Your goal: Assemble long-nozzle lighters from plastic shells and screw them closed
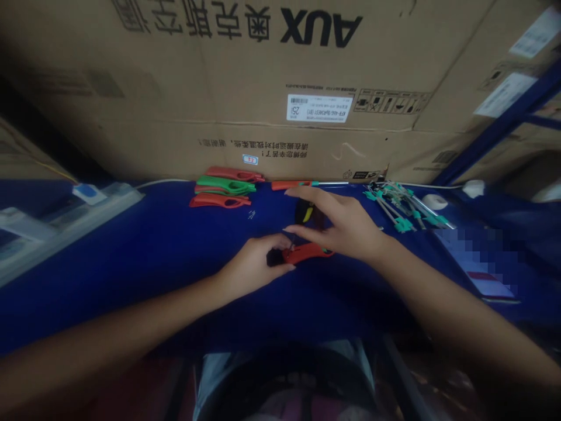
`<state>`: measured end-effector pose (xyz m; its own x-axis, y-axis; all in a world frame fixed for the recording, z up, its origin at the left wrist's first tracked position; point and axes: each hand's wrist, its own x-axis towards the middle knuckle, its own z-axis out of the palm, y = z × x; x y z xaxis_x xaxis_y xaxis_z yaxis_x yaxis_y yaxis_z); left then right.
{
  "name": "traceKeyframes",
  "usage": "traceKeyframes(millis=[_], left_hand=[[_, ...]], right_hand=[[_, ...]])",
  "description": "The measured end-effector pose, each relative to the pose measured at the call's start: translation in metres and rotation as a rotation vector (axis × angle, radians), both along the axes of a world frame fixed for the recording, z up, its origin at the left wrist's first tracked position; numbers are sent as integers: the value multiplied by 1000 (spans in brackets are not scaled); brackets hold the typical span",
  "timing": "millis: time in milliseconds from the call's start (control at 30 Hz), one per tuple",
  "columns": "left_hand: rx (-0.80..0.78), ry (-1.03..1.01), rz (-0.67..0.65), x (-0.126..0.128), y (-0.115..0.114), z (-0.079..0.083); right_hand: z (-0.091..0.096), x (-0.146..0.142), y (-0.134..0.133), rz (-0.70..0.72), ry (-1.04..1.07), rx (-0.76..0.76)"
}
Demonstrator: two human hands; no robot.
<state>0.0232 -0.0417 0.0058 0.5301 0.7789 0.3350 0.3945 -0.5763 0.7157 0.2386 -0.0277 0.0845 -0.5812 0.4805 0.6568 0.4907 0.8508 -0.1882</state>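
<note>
My left hand (pixel 256 260) grips the dark end of a red lighter casing (pixel 307 252), which lies low over the blue tabletop. A bit of green shows at the casing's right end. My right hand (pixel 344 222) is curled round a black-and-yellow tool (pixel 304 211), which looks like a short screwdriver. Its thin dark tip points down at the casing near my left fingertips. My fingers partly hide both the tool and the point where it meets the casing.
Several red and green casings (pixel 225 187) lie at the back left, with small screws (pixel 251 214) nearby. A red lighter with a metal tube (pixel 331 184) is behind my right hand. Metal rods with green parts (pixel 405 207) are piled right. A cardboard box (pixel 245 88) stands behind.
</note>
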Motion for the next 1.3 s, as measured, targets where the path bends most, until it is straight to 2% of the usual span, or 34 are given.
traceKeyframes(millis=[67,167,233,367,533,667,700,800,833,867,1000,1033,1067,1167,1200,1233,1300], left_hand=[[6,6,-21,4,0,2],[-1,19,-42,10,0,5],[-3,45,-29,14,1,7],[17,40,2,21,2,7],[63,-10,-50,20,3,0],[52,16,-52,18,5,-3],[56,20,-55,17,5,-3],[77,21,-66,18,5,-2],[82,23,-68,18,5,-2],[87,29,-70,18,5,-2],[104,41,-65,17,4,-2],[107,46,-64,17,4,-1],[109,52,-64,17,3,0],[114,63,-55,17,3,1],[114,65,-57,17,3,2],[112,63,-59,17,3,2],[107,60,-61,18,3,2]], right_hand=[[8,-1,2,13,-69,-57],[14,-1,3,107,-100,-155],[11,0,3,100,-82,-105],[0,2,3,-37,-22,100],[-5,4,0,78,102,-79],[-7,5,-1,-48,128,175],[-6,5,-2,-54,125,170],[-3,5,-4,52,135,-83],[-2,5,-4,90,145,-145],[0,5,-4,109,159,-145],[2,7,-4,19,184,191],[2,7,-5,7,179,204],[2,6,-6,16,171,156],[0,4,-8,105,158,-100],[0,3,-9,111,167,-105],[-1,2,-9,95,180,-49],[-1,2,-8,20,197,138]])
